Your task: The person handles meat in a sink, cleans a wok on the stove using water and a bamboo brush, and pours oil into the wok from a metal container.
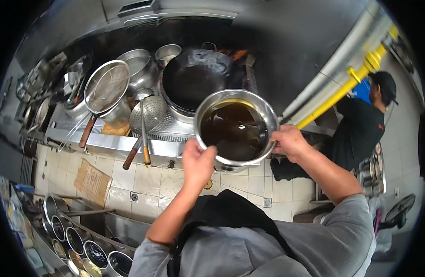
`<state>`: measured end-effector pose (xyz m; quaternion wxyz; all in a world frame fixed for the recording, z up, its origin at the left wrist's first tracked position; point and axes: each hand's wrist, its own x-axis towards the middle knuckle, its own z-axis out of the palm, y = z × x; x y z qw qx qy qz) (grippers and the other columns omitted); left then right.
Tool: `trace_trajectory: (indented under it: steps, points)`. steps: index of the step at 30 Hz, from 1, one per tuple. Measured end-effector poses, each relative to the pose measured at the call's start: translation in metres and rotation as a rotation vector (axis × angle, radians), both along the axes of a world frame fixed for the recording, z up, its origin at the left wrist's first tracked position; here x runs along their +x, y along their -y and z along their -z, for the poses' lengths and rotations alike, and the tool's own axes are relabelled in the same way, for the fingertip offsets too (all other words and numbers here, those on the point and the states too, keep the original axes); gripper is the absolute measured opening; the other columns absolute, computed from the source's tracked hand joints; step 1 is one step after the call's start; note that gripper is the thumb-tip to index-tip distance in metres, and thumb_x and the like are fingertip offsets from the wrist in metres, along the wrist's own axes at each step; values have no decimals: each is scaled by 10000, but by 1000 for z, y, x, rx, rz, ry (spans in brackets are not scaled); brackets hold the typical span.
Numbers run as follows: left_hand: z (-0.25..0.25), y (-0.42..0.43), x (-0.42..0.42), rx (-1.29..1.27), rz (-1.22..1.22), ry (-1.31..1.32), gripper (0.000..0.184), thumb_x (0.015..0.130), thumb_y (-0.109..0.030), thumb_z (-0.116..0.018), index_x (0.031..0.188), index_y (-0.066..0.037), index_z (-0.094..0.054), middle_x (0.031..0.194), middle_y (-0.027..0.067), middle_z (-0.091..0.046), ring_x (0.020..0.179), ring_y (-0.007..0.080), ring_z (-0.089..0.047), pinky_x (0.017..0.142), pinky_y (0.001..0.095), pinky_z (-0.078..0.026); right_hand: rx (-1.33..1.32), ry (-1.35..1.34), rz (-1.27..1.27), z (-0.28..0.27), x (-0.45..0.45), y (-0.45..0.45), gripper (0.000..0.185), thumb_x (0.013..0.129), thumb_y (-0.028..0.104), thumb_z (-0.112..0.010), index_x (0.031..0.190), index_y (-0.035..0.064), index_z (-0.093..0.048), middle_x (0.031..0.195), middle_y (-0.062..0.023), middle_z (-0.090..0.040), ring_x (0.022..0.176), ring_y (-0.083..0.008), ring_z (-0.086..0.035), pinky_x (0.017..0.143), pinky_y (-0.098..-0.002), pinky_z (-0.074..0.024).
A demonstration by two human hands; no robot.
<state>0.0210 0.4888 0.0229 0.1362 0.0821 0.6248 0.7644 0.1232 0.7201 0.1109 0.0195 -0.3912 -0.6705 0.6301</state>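
Observation:
A round stainless steel pot (236, 162) with dark brown liquid in it is held level between my two hands. My left hand (198, 161) grips its near left rim, thumb over the edge. On the right side, my right hand (290, 142) is closed on the rim. Just beyond the pot, a large black wok (194, 76) sits on the stove (161, 147). To the left lie a perforated skimmer (153, 114) and a wire mesh strainer (107, 86), their handles sticking out over the stove's front edge.
A co-worker in black (360, 124) stands to the right, beside a yellow gas pipe (334, 99). Several metal containers (96, 254) line the counter at lower left. Flattened cardboard (93, 182) lies on the tiled floor. Behind the strainer stands a metal pot (137, 69).

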Motion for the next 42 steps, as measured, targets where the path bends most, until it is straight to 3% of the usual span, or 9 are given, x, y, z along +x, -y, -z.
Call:
trace_trajectory:
  steps: [11, 13, 18, 31, 34, 36, 37, 39, 42]
  points:
    - [38, -88, -134, 74, 269, 320, 275, 798, -24, -653, 771, -76, -384, 644, 75, -548, 457, 141, -536, 402, 288, -431, 6, 303, 196, 20, -118, -77, 94, 807, -16, -593, 889, -35, -551, 852, -160, -611, 743, -282, -665, 735, -448, -616]
    - [47, -98, -150, 119, 304, 395, 267, 788, -18, -643, 780, -47, -377, 618, 86, -534, 463, 142, -547, 385, 301, -402, 21, 382, 189, 21, -133, -86, 102, 807, -5, -606, 897, -29, -563, 826, -134, -601, 744, -266, -658, 735, -444, -610]
    - [52, -109, -178, 95, 457, 533, 316, 853, -102, -704, 798, -47, -398, 688, 98, -591, 519, 139, -616, 450, 269, -512, 119, 640, 172, 9, -163, -101, 75, 811, 64, -654, 787, 23, -595, 715, -68, -527, 654, -196, -601, 698, -431, -596]
    - [76, -118, -201, 231, 517, 646, 349, 885, -155, -736, 810, -61, -409, 677, 34, -533, 486, 87, -526, 406, 240, -405, 49, 742, 250, -13, -206, -99, 114, 868, 110, -605, 780, 42, -583, 682, -62, -518, 559, -205, -580, 592, -445, -592]
    - [81, -111, -212, 241, 555, 578, 320, 917, -225, -693, 793, -48, -458, 679, 60, -560, 534, 150, -577, 457, 302, -452, 75, 768, 279, -18, -218, -96, 127, 875, 113, -595, 768, 47, -581, 655, -51, -509, 534, -188, -568, 580, -430, -588]
    - [87, -99, -228, -197, 507, -192, 294, 920, -277, -646, 787, -31, -556, 699, 91, -594, 648, 254, -634, 610, 386, -507, 76, 774, 289, -19, -222, -98, 126, 873, 109, -595, 763, 51, -579, 642, -45, -503, 522, -179, -561, 574, -423, -586]
    - [92, -95, -233, -197, 510, -190, 294, 920, -277, -646, 787, -31, -556, 699, 91, -594, 648, 254, -634, 610, 386, -507, 82, 773, 295, -21, -224, -98, 125, 872, 105, -595, 759, 55, -577, 629, -38, -497, 511, -170, -555, 568, -416, -585]
    - [109, -92, -240, -523, 297, -890, 275, 901, -289, -616, 839, -21, -632, 741, 123, -622, 741, 329, -641, 777, 438, -497, 92, 760, 302, -24, -228, -96, 128, 868, 97, -594, 749, 53, -573, 617, -34, -490, 493, -163, -545, 560, -405, -583]
    - [133, -90, -235, -730, 500, -881, 257, 856, -295, -629, 811, -48, -682, 769, 122, -687, 760, 294, -664, 795, 425, -489, 110, 782, 288, -25, -233, -100, 124, 864, 92, -596, 748, 52, -573, 621, -33, -496, 485, -160, -543, 547, -395, -581]
